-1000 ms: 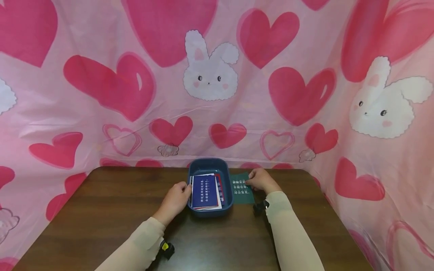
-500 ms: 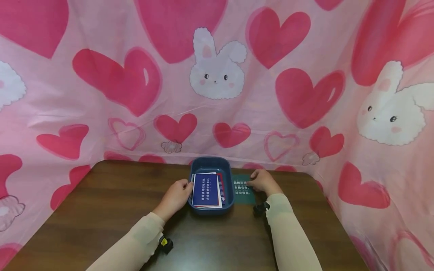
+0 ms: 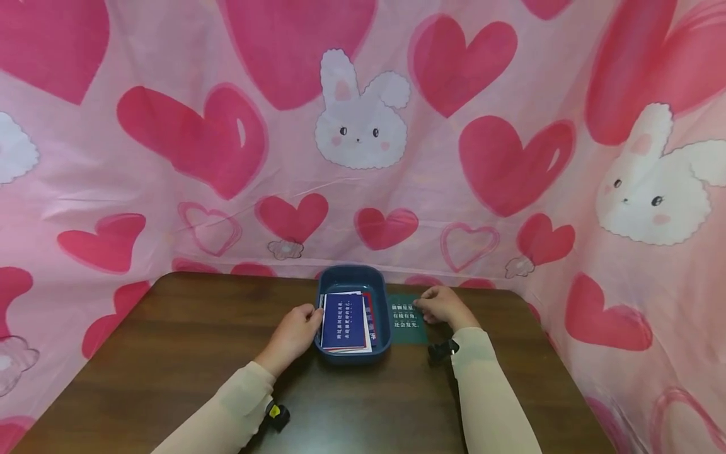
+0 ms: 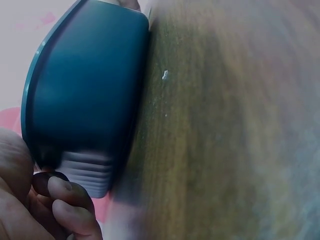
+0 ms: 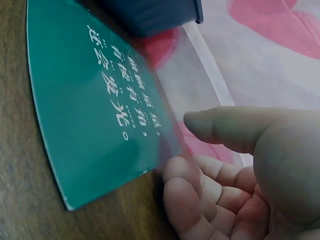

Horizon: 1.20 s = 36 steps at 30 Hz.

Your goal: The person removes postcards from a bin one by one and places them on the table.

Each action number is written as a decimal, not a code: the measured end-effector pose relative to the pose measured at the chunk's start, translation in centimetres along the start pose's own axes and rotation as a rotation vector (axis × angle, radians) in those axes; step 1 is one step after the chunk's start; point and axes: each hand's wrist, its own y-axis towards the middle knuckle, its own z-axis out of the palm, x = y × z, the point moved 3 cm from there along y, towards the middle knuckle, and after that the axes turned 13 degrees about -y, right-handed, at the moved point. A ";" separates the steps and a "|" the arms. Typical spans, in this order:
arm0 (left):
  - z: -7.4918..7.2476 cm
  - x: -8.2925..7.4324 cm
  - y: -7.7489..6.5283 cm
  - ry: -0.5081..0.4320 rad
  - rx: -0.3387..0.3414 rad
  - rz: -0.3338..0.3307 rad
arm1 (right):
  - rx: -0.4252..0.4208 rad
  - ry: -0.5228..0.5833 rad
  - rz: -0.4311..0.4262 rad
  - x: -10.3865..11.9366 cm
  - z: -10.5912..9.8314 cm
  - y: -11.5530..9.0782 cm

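Note:
In the head view a dark blue plastic bin point(image 3: 353, 277) stands near the far side of the table. Several printed cards lie stacked in it, topped by a blue card point(image 3: 343, 334) with white writing. My left hand point(image 3: 292, 333) grips the bin's left side at the rim; the left wrist view shows the fingers curled there, close to a ribbed patch on the bin wall point(image 4: 85, 85). Right of the bin, a green card point(image 3: 408, 335) with white writing lies on the table. My right hand point(image 3: 446, 307) is at its far right corner, with thumb and fingertips point(image 5: 176, 175) apart.
The brown wooden table point(image 3: 187, 353) ends at a pink curtain point(image 3: 431, 164) printed with hearts and rabbits, behind and at the sides. Each wrist carries a small black camera mount, such as the left one point(image 3: 278, 416).
The right hand shifts very slightly to the right at the green card's corner. The left hand keeps its grip on the bin, and the cards stay in place. The head view tilts a little.

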 end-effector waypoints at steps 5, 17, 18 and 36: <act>0.0 0.0 -0.2 -0.009 0.002 0.004 | 0.013 0.039 0.008 0.3 0.0 -0.1; 0.0 -0.5 -0.3 0.000 -0.014 -0.009 | -0.073 0.197 -0.252 8.2 0.1 -0.9; 0.0 -0.5 -0.3 0.005 -0.014 -0.006 | -0.071 0.158 -0.266 9.2 0.4 -1.2; -0.3 -0.1 0.0 0.024 -0.007 0.016 | 0.194 -0.556 -0.177 18.0 6.0 -1.2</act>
